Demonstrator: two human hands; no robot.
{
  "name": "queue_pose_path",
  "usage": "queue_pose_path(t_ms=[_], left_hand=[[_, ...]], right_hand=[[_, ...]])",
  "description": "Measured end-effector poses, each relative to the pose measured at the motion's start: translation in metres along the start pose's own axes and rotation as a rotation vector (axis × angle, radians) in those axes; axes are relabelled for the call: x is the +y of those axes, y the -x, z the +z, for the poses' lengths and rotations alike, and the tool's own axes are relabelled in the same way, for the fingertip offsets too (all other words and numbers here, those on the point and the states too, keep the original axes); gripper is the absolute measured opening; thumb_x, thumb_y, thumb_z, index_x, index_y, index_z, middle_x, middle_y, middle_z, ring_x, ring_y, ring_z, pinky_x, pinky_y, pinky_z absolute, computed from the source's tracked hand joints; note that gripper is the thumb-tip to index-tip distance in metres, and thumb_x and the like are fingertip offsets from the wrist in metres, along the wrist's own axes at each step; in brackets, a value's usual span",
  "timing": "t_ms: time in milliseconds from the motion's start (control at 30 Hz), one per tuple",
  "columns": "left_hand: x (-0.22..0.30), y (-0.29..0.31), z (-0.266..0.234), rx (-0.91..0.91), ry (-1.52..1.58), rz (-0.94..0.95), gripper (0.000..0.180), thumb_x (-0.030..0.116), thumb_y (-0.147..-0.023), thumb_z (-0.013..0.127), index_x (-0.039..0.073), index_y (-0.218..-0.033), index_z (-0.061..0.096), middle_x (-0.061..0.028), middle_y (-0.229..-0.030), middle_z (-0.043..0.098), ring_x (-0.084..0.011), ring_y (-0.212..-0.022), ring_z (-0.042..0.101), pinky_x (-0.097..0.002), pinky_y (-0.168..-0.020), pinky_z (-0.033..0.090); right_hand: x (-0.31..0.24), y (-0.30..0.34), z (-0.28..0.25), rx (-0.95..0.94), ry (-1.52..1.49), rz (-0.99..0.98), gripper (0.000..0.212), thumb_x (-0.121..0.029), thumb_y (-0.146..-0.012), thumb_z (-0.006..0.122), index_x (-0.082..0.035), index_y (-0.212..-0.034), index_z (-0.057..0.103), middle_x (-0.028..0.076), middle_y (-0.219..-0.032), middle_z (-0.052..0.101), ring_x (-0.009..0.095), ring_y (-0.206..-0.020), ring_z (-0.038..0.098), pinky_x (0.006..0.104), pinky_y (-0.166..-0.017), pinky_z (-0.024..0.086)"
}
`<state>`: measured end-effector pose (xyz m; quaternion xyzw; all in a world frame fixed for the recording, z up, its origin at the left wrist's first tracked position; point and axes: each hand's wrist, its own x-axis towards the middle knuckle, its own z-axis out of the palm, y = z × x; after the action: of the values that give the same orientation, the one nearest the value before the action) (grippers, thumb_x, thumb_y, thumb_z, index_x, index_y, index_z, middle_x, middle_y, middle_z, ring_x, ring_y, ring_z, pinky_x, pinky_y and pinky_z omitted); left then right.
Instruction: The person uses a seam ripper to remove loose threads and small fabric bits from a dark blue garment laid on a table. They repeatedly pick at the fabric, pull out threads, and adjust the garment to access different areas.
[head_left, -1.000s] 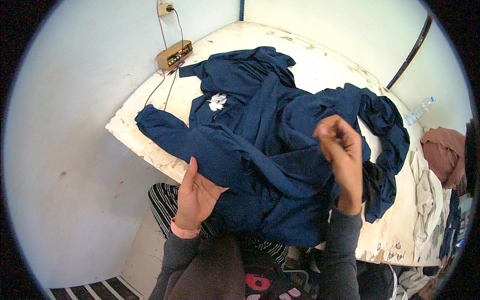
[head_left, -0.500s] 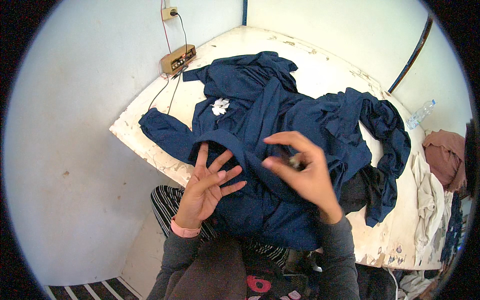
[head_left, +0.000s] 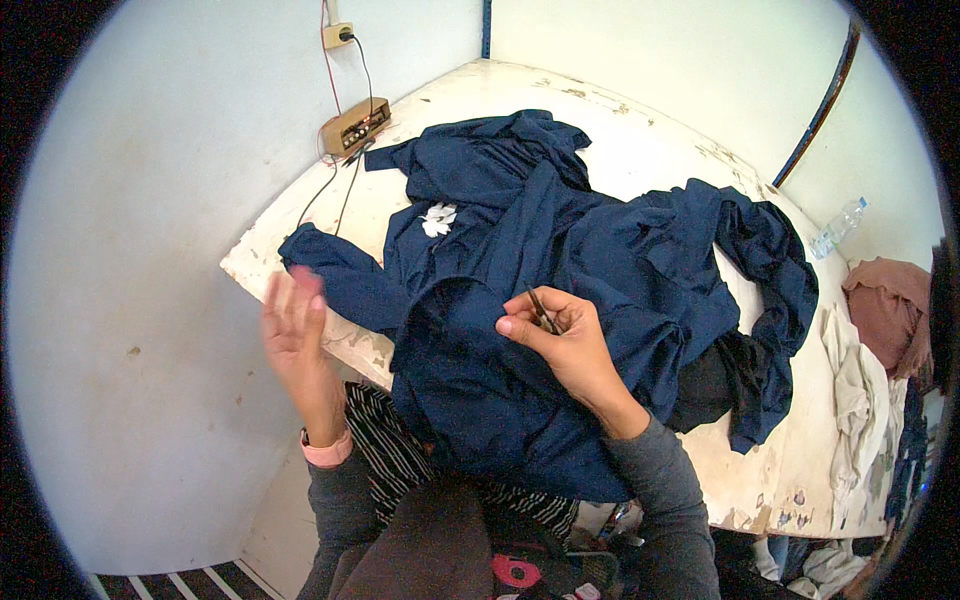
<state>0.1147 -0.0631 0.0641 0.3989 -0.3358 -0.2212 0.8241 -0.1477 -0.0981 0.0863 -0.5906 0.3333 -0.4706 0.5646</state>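
Observation:
Dark navy garments lie in a heap on the table, with sleeves spread to the left and right. One part hangs over the near edge onto my lap. My right hand is above the near part of the cloth, holding a slim, dark, pointed tool, mostly hidden by the fingers. Off the cloth to the left, my left hand is raised beside the table corner. Its fingers are stretched out, somewhat blurred, and it holds nothing. A small white bunched piece rests on the navy cloth.
A pale, worn table fills the corner between walls. On its left edge sits a brown box with cables, below a wall socket. To the right are a plastic bottle, brown cloth and cream cloth.
My left hand has left the curved opening in the navy cloth and moved left. My right hand has shifted slightly left and down, keeping the tool. The opening has folded flatter.

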Motion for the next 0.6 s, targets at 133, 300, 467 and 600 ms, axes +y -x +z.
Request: queue_pose_path(t_ms=[133,300,467,600], left_hand=[[0.013,0.013,-0.018,-0.089,-0.712,0.355,0.06,0.005,-0.084,0.075,0.0,-0.139,0.05,-0.0112,-0.125,0.065,-0.0239,-0.111,0.064,-0.0355,-0.1,0.048],[0.033,0.095,0.046,-0.677,-0.531,0.064,0.074,0.016,-0.079,0.083,-0.001,-0.142,0.047,-0.0153,-0.123,0.068,-0.0263,-0.114,0.067,-0.0361,-0.095,0.051],[-0.026,0.094,0.029,-0.62,0.032,-0.596,0.037,0.016,-0.101,0.062,0.0,-0.133,0.052,-0.014,-0.106,0.071,-0.025,-0.092,0.073,-0.0317,-0.085,0.055],[-0.024,0.08,0.017,-0.618,0.668,-0.847,0.029,0.027,-0.107,0.049,0.007,-0.126,0.06,-0.0115,-0.113,0.071,-0.0227,-0.101,0.071,-0.0349,-0.087,0.056]], right_hand=[[-0.001,0.003,0.001,-0.011,-0.029,0.054,0.015,-0.005,-0.088,0.077,0.0,-0.101,0.07,-0.001,-0.089,0.069,0.005,-0.082,0.061,0.0197,-0.075,0.047],[0.002,0.013,0.015,-0.086,-0.109,0.088,0.014,-0.004,-0.089,0.075,0.0,-0.102,0.07,0.001,-0.091,0.07,0.005,-0.084,0.062,0.0189,-0.075,0.048],[-0.018,0.024,0.022,-0.178,0.132,0.018,0.016,0.002,-0.087,0.074,0.004,-0.103,0.071,0.007,-0.096,0.074,0.009,-0.09,0.068,0.0211,-0.078,0.052],[-0.052,0.027,0.009,-0.329,0.326,0.005,0.012,0.003,-0.085,0.076,0.004,-0.096,0.072,0.01,-0.093,0.076,0.012,-0.089,0.071,0.0233,-0.076,0.054]])
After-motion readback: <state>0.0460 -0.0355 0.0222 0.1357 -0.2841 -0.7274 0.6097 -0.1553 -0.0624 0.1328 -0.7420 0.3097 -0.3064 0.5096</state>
